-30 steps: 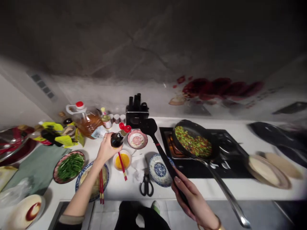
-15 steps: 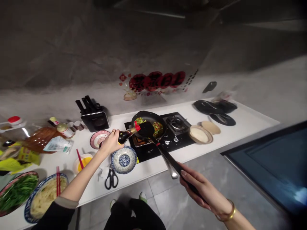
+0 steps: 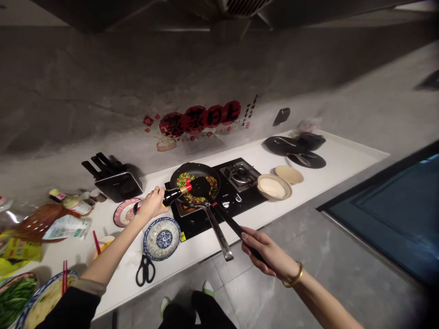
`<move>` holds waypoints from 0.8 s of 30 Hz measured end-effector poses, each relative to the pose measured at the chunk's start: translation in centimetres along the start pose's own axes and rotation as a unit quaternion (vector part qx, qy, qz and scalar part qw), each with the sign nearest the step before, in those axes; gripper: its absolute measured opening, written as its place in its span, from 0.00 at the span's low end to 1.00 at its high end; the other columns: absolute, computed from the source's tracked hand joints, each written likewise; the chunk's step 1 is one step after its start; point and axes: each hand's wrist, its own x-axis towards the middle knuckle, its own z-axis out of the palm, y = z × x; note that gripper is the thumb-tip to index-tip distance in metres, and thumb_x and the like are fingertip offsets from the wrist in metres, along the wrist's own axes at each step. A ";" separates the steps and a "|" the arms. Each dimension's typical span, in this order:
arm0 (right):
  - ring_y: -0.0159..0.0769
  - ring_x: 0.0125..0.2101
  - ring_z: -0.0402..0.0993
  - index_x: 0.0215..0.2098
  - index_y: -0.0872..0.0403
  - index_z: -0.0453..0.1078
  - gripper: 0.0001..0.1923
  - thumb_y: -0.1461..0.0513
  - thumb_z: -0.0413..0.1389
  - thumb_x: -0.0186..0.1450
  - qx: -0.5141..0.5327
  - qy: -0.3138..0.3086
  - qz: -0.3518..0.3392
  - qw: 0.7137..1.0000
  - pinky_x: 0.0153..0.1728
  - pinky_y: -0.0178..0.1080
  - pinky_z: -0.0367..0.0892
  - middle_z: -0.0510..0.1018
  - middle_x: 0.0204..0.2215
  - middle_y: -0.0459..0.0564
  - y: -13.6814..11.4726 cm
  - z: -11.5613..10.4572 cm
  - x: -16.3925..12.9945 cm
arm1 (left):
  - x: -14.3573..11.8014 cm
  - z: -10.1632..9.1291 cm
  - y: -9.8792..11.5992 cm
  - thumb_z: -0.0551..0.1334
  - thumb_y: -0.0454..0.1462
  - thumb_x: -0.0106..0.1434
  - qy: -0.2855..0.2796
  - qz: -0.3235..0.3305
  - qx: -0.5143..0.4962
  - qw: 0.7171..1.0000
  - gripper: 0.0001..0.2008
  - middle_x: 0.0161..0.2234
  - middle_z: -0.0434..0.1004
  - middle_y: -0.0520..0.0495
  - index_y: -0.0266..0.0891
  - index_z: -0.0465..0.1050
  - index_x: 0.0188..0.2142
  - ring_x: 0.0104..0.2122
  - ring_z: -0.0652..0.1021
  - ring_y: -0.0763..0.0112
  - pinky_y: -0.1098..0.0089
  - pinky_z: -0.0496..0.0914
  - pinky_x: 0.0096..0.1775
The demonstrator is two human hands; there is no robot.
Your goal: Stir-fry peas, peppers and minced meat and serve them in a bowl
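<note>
My left hand [image 3: 153, 202] is wrapped round a dark sauce bottle [image 3: 170, 196] with a red cap end, tilted so that its neck points over the frying pan [image 3: 176, 176]. In my right hand [image 3: 262, 250] is the long black handle of a spatula [image 3: 236, 226], whose dark blade lies in the pan. Chopped green and orange vegetables [image 3: 187, 179] are spread in the pan, partly covered by the blade. The pan sits on the left burner of the black gas stove [image 3: 195, 226], its metal handle pointing toward me. Whether liquid leaves the bottle I cannot tell.
Below the bottle stands a blue-patterned plate [image 3: 162, 238], with black scissors [image 3: 145, 270] beside it. A pink-rimmed plate [image 3: 120, 214] and a knife block [image 3: 118, 186] are behind my left arm. Right of the stove is a pale bowl [image 3: 273, 188]; noodles [image 3: 48, 305] are at lower left.
The whole view has shifted, so the counter things appear farther left. Both hands keep their holds; the bottle stays tilted over the pan and the spatula blade remains in it.
</note>
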 end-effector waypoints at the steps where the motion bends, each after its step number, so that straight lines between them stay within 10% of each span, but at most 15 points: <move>1: 0.17 0.06 0.49 0.40 0.53 0.62 0.19 0.51 0.54 0.55 0.001 -0.004 -0.001 1.000 0.05 0.24 0.40 0.63 0.17 0.37 -0.1 -0.2 0.1 | 0.1 -0.1 0.1 0.59 0.38 0.52 -0.003 -0.004 0.006 1.000 0.20 0.42 0.67 0.38 0.35 0.61 0.44 0.41 0.74 0.56 0.63 0.67 0.42; 24: 0.16 0.06 0.49 0.24 0.53 0.54 0.20 0.47 0.53 0.55 -0.010 -0.058 -0.007 0.998 0.05 0.25 0.38 0.62 0.17 0.36 -0.1 -1.5 1.8 | 0.9 -0.1 -0.1 0.60 0.37 0.50 -0.018 0.002 0.071 0.997 0.21 0.42 0.66 0.36 0.34 0.61 0.44 0.41 0.73 0.54 0.62 0.66 0.43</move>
